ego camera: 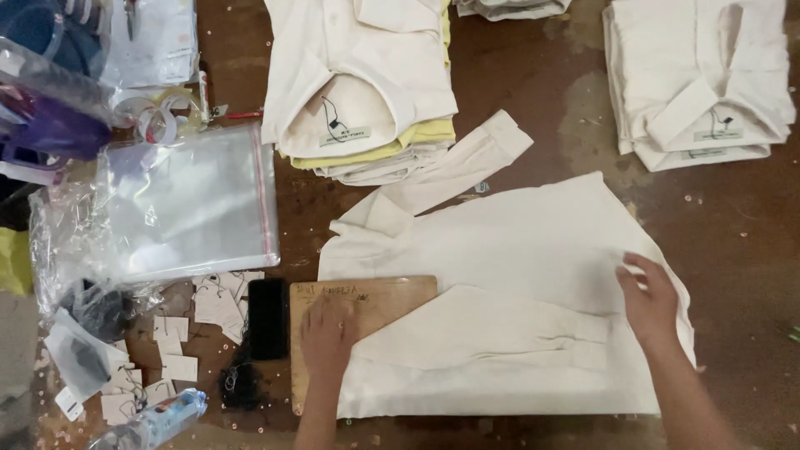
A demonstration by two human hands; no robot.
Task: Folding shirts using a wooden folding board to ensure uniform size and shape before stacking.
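Two hands: both flat on the cream shirt laid face down, near centre; mid-fold stage by the look of it.
Far left: clear plastic bags with red seal strip, loose crinkled wrap beside.
Near left: scattered paper tags, black phone, water bottle at near edge.
Left hand: open, palm down, pressing wooden folding board; board lies on shirt's collar end, partly under folded-in sleeve.
Shirt state: one sleeve folded across back along near side, other sleeve splayed out toward far side.
Right hand: open, fingers spread, resting on hem end, holding nothing.
Far centre: stack of folded shirts, cream over yellow.
Far right: second folded stack.
Table: brown, worn.
Next move, likely: far sleeve needs bringing in, board kept pinned, hem then folded toward collar; needs cloth kept smooth.
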